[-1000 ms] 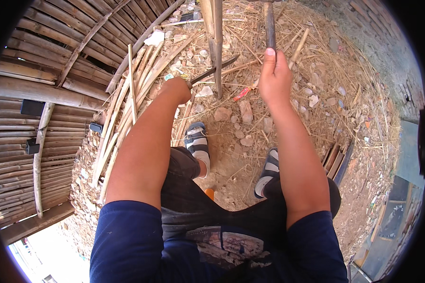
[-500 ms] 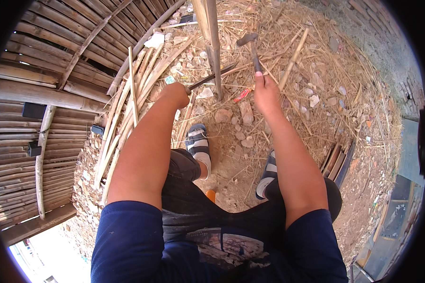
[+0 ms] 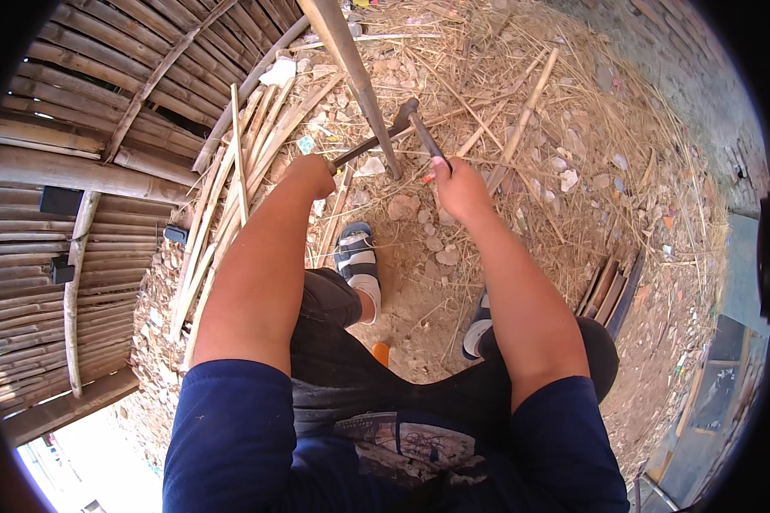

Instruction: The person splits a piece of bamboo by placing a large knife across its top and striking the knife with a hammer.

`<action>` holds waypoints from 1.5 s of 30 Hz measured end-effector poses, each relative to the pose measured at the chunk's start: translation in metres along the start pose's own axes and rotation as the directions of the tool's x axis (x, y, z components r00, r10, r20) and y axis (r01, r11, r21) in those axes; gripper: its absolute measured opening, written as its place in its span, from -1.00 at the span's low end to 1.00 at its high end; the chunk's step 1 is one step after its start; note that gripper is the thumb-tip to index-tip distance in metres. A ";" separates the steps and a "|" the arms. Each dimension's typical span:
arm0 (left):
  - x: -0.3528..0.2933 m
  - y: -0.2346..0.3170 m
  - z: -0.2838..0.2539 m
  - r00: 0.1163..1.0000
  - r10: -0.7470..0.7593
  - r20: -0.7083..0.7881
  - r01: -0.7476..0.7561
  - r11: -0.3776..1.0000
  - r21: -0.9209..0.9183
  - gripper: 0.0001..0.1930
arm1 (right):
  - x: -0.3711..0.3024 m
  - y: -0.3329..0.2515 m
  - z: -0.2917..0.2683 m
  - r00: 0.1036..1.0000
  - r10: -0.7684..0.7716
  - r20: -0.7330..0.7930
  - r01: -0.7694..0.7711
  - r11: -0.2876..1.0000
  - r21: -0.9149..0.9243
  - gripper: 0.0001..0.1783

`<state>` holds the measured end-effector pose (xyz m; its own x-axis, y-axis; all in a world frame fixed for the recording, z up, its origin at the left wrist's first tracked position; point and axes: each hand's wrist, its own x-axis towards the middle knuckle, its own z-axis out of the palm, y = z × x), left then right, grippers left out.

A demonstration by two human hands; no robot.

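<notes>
My left hand [image 3: 310, 177] is closed round the handle of a long dark-bladed knife [image 3: 356, 152]. The blade points forward and to the right, against a bamboo pole [image 3: 359, 81] that stands tilted, its lower end among the straw and stones. In my right hand [image 3: 462, 190] I grip a hammer [image 3: 425, 137] by its dark handle. The hammer head is at the far part of the blade, just right of the pole; whether they touch I cannot tell. The head partly hides the tip of the blade.
Long split bamboo strips [image 3: 222, 222] lie to the left, beside a bamboo-slat wall [image 3: 43, 239]. A bamboo stick [image 3: 530, 107] lies at the far right. Stones [image 3: 404, 207] and straw cover the ground before my feet. Several dark slats [image 3: 609, 295] lie near my right leg.
The hammer has swung left and down to the knife blade. The pole's upper end has shifted left, and two separate lengths seen earlier now look like one. My left hand has barely moved.
</notes>
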<state>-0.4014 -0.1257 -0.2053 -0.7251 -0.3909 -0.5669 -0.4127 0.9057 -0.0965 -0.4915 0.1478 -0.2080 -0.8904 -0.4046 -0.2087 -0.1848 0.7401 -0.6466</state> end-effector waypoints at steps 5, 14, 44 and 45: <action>0.007 -0.006 0.010 0.998 0.019 -0.054 -0.021 0.999 -0.035 -0.60 | 0.002 -0.044 -0.037 0.962 -0.051 -0.267 0.124 0.957 0.262 -0.44; -0.002 0.012 -0.002 1.000 0.008 -0.022 -0.008 0.999 0.032 -0.59 | -0.002 0.027 0.032 0.999 0.018 -0.047 -0.020 0.999 -0.044 -0.44; 0.036 0.023 0.024 1.000 -0.021 -0.005 0.021 0.998 -0.056 -0.60 | 0.024 -0.014 -0.008 0.927 0.102 -0.360 0.034 0.936 0.351 -0.45; 0.042 0.018 0.030 1.000 -0.022 -0.011 0.022 0.998 -0.059 -0.60 | 0.022 -0.016 -0.005 0.922 0.110 -0.372 0.036 0.931 0.364 -0.46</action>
<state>-0.4229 -0.1207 -0.2558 -0.7216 -0.4128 -0.5558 -0.4602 0.8857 -0.0603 -0.5106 0.1299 -0.1985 -0.9957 -0.0916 0.0094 -0.0524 0.4792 -0.8762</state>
